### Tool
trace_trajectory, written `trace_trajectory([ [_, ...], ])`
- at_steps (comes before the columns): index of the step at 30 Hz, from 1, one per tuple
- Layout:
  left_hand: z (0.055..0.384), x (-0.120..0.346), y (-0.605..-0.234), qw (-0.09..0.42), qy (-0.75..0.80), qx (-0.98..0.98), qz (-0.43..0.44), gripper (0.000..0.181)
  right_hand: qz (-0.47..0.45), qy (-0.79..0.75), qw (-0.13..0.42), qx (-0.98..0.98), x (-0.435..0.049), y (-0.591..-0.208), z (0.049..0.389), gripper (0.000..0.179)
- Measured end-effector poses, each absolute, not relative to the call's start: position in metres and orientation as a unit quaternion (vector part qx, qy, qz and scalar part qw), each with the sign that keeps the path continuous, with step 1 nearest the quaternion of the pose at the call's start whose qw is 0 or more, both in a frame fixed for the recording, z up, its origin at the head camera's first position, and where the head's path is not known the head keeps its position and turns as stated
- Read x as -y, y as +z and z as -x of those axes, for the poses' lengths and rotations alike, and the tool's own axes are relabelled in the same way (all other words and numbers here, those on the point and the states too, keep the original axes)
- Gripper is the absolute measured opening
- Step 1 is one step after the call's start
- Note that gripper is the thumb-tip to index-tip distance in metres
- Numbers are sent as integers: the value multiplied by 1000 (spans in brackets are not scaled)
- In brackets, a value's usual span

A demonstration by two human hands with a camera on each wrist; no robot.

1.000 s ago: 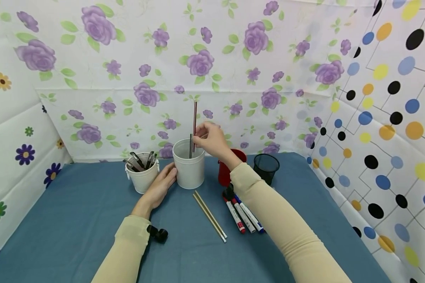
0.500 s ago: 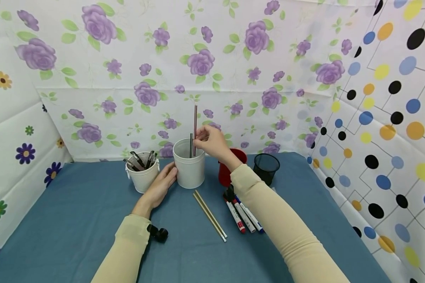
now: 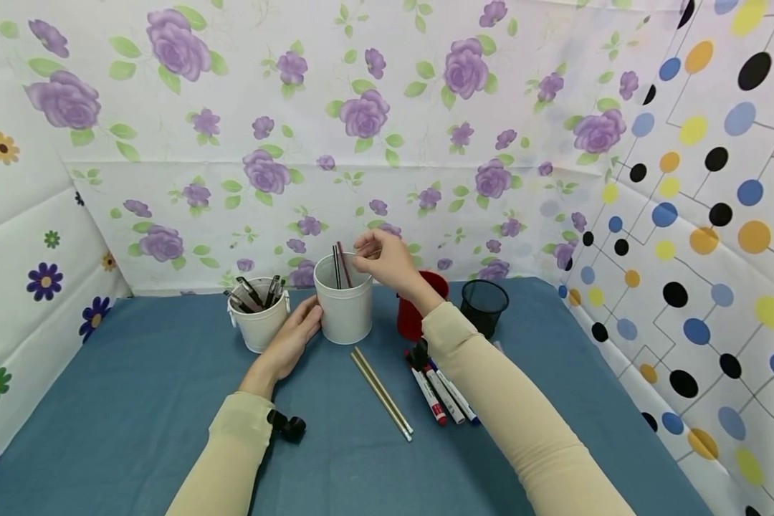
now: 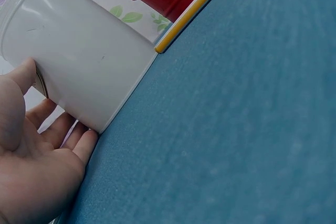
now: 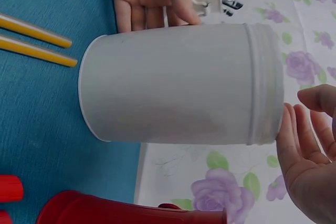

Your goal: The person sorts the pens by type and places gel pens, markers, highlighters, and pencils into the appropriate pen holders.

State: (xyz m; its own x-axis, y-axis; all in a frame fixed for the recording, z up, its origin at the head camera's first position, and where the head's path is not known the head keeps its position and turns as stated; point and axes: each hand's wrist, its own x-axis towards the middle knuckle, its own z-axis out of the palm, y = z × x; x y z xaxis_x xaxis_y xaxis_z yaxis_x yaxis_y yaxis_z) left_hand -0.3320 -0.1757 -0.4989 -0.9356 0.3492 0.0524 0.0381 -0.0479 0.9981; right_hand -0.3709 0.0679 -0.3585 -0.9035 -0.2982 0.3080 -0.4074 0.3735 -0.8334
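Observation:
A white bucket (image 3: 343, 315) stands upright in the middle of the table. Dark pencils and a reddish one (image 3: 343, 266) lean inside it, their upper ends above the rim. My left hand (image 3: 293, 335) rests against the bucket's left side; in the left wrist view its thumb and fingertips touch the wall. At the right of the rim is my right hand (image 3: 390, 259), holding nothing. The right wrist view shows that hand (image 5: 310, 156) with fingers spread and its fingertips by the rim. Two gold pencils (image 3: 382, 394) lie on the cloth in front of the bucket.
On the left, a smaller white bucket (image 3: 262, 331) holds several black pens. A red bucket (image 3: 409, 322) stands partly behind my right forearm, beside a black mesh cup (image 3: 484, 304). Several markers (image 3: 443, 391) lie side by side on the blue cloth (image 3: 335, 473).
My right hand has let go of the reddish pencils, which dropped lower into the white bucket and now lean left beside the dark ones. My left hand has stayed in place.

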Motion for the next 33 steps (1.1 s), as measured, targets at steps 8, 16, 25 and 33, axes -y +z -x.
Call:
trace_trajectory([
  [8,335,175,-499,108,709,-683,-139,70,-271,516,30,812,-80,-351,357,23],
  [16,333,177,-498,108,708,-684,-137,71,-279,452,63,845,-89,-349,329,21],
  [25,332,177,-498,107,709,-683,-141,72,-284,422,61,859,-95,-360,297,25],
  [33,332,176,-500,108,710,-682,-141,72,-271,419,44,865,-98,-383,279,26],
])
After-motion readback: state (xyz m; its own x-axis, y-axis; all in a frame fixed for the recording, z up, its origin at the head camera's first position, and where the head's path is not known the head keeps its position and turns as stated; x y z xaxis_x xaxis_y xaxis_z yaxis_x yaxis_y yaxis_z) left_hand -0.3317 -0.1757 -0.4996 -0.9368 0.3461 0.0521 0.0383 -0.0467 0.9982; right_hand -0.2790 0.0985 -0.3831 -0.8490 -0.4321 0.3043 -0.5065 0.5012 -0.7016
